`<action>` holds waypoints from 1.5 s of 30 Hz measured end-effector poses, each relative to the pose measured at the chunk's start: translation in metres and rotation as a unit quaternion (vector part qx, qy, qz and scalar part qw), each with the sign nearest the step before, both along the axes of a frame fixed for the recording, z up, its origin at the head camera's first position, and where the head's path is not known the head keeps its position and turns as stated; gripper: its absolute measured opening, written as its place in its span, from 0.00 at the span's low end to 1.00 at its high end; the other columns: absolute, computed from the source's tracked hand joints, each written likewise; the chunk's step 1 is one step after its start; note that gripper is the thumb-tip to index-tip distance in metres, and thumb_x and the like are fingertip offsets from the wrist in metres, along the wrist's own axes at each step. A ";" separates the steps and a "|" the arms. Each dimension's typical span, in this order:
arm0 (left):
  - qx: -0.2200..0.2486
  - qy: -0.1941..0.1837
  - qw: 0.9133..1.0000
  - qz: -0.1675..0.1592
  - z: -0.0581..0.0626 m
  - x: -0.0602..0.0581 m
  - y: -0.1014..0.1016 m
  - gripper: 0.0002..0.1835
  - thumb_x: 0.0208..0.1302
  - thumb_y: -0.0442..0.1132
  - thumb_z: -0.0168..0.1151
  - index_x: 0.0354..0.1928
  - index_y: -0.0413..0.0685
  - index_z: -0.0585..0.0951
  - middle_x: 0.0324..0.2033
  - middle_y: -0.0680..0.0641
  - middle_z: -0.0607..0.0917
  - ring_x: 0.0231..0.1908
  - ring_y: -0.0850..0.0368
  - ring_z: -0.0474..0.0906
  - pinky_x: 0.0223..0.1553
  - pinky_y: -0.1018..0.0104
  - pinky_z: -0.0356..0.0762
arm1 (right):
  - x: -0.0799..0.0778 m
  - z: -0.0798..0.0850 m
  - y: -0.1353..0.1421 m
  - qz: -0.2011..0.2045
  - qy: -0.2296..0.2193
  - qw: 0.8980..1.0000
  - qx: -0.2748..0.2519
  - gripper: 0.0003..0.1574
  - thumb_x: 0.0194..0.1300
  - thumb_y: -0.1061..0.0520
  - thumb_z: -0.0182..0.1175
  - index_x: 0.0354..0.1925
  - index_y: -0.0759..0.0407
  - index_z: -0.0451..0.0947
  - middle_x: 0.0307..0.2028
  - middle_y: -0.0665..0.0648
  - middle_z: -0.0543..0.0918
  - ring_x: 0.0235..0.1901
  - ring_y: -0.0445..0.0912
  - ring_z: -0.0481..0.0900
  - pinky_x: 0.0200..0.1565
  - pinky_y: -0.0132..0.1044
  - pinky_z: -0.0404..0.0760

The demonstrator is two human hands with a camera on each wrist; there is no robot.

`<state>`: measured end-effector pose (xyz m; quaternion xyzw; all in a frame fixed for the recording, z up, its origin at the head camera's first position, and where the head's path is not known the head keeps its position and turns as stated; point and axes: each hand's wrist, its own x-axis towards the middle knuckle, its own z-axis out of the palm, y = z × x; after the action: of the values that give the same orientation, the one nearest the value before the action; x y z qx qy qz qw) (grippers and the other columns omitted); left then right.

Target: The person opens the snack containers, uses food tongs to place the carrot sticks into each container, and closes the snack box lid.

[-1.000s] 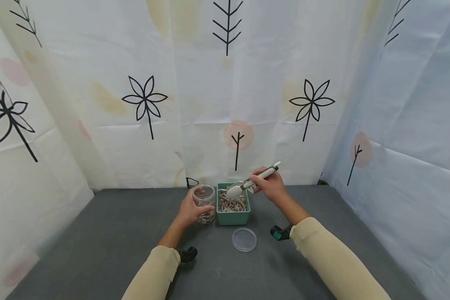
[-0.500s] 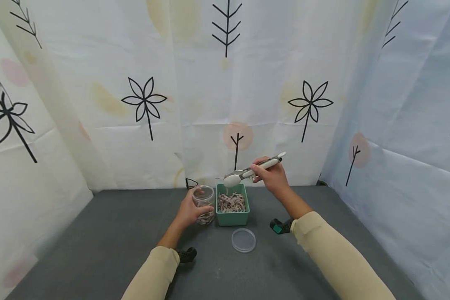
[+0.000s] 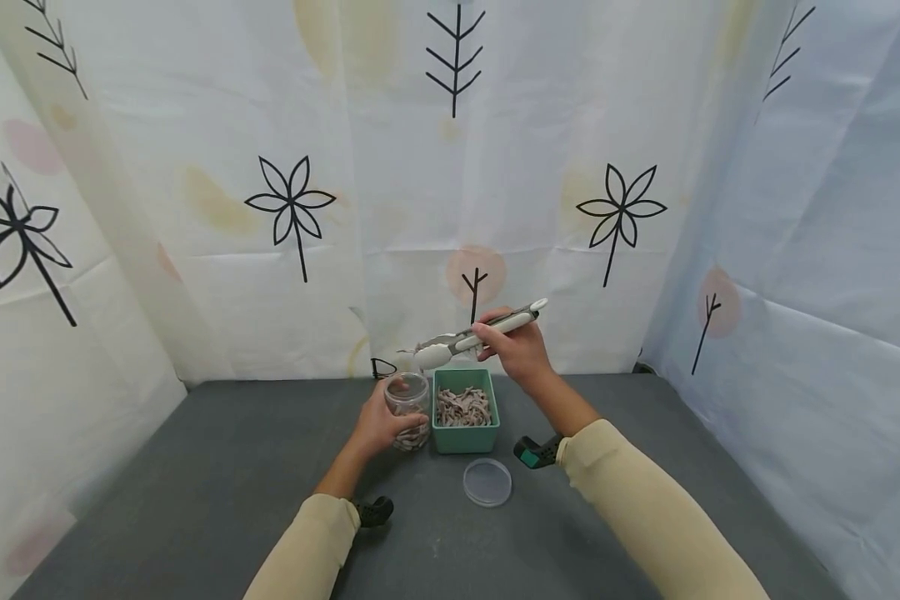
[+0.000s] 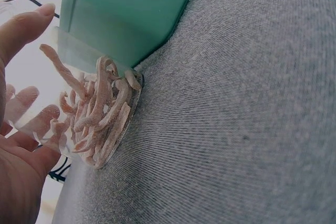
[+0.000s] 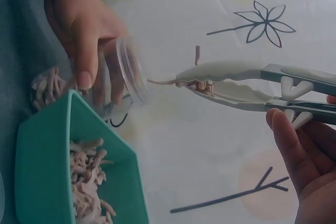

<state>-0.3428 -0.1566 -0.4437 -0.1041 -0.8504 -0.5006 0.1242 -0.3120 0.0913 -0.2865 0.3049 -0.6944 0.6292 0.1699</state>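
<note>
My left hand (image 3: 378, 421) holds a clear jar (image 3: 407, 398) upright on the table, thumb and fingers round its side. Brownish, whitish-dusted strips (image 4: 100, 111) fill the lower part of the jar. My right hand (image 3: 516, 346) grips a pair of white and grey tongs (image 3: 450, 346) above the jar and the green bin. Between the tongs' heads some strips (image 5: 202, 86) are pinched, and one end sticks out toward the jar's mouth in the right wrist view. The green bin (image 3: 467, 439), right of the jar, holds more of the same strips (image 3: 463, 408).
A round clear lid (image 3: 487, 482) lies flat on the grey table (image 3: 270, 475) in front of the bin. A white patterned curtain (image 3: 390, 200) hangs behind the table and along both sides.
My right hand has lifted the tongs with strips up out of the green bin, then moved them left to over the jar. My left hand and the jar have stayed in place.
</note>
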 end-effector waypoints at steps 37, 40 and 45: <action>0.007 0.013 1.000 -0.008 0.001 0.004 0.001 0.44 0.50 0.42 0.78 0.67 0.43 0.64 0.57 0.45 0.77 0.42 0.48 0.75 0.39 0.57 0.73 | -0.006 -0.014 0.019 -0.028 -0.003 0.999 0.014 0.13 0.66 0.68 0.60 0.44 0.80 0.76 0.39 0.71 0.80 0.33 0.48 0.83 0.36 0.55 0.80; 0.006 0.010 1.000 -0.008 0.000 0.003 0.001 0.45 0.50 0.43 0.78 0.67 0.44 0.64 0.57 0.46 0.77 0.41 0.48 0.75 0.38 0.58 0.72 | -0.006 -0.018 0.026 -0.039 -0.010 0.999 0.023 0.15 0.66 0.67 0.60 0.45 0.81 0.75 0.39 0.70 0.80 0.32 0.45 0.82 0.36 0.51 0.82; 0.007 0.002 1.000 -0.009 -0.001 0.002 0.001 0.45 0.50 0.44 0.78 0.68 0.46 0.63 0.58 0.48 0.76 0.42 0.51 0.75 0.39 0.57 0.74 | -0.008 -0.027 0.038 -0.048 -0.027 0.998 0.033 0.15 0.66 0.67 0.60 0.47 0.81 0.74 0.40 0.69 0.80 0.32 0.40 0.82 0.37 0.48 0.82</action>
<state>-0.3409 -0.1557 -0.4445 -0.1124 -0.8456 -0.5073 0.1223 -0.3203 0.1288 -0.3136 0.2595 -0.7329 0.6052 0.1709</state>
